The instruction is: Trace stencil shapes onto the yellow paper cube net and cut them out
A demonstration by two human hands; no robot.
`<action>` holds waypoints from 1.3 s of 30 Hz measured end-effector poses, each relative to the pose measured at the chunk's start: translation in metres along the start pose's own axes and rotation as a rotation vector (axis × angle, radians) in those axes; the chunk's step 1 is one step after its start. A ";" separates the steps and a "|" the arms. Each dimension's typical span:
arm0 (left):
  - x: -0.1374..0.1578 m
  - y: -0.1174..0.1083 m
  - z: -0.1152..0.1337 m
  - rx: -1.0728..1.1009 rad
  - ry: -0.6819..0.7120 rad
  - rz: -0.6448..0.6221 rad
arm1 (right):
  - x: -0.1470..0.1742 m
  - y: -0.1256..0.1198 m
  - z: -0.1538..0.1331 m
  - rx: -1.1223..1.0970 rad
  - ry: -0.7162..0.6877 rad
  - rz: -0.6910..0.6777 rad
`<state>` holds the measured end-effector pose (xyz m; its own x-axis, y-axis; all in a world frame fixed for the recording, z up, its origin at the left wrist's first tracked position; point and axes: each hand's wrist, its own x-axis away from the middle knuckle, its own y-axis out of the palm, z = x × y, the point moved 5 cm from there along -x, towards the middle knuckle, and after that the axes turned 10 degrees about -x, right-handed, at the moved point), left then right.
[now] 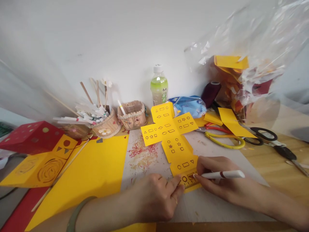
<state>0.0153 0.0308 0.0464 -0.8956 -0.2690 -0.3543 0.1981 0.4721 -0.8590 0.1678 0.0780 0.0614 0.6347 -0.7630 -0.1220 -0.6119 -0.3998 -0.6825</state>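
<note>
Your two hands at work on a yellow paper cut-out with cross-like arms, its panels bearing dark outlines of stars, circles, rectangles and triangles. The cut-out lies on a grey board on the wooden bench, its near end beneath your hands. Your right hand grips a white marker between closed fingers, the tip at a rectangle on the nearest panel. Your left hand bears on the same panel with bent fingers, fingertips down at its left edge — whether they pinch anything, you cannot tell. A see-through strip seems to cover this panel, though its outline is hard to make out.

To your left lie a large yellow sheet and a red box with pale spots. Behind the work stand two decorated baskets and a bottle with a white cap. To the right — just beside the cut-out — lie yellow-handled scissors; black-handled scissors rest farther right.
</note>
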 end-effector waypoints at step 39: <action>0.000 0.000 0.001 -0.006 -0.006 0.018 | -0.007 0.000 0.002 0.055 0.075 -0.166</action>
<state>0.0158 0.0303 0.0461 -0.8894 -0.2659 -0.3719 0.2113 0.4822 -0.8502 0.1645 0.0845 0.0608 0.6864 -0.7256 0.0482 -0.4737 -0.4964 -0.7274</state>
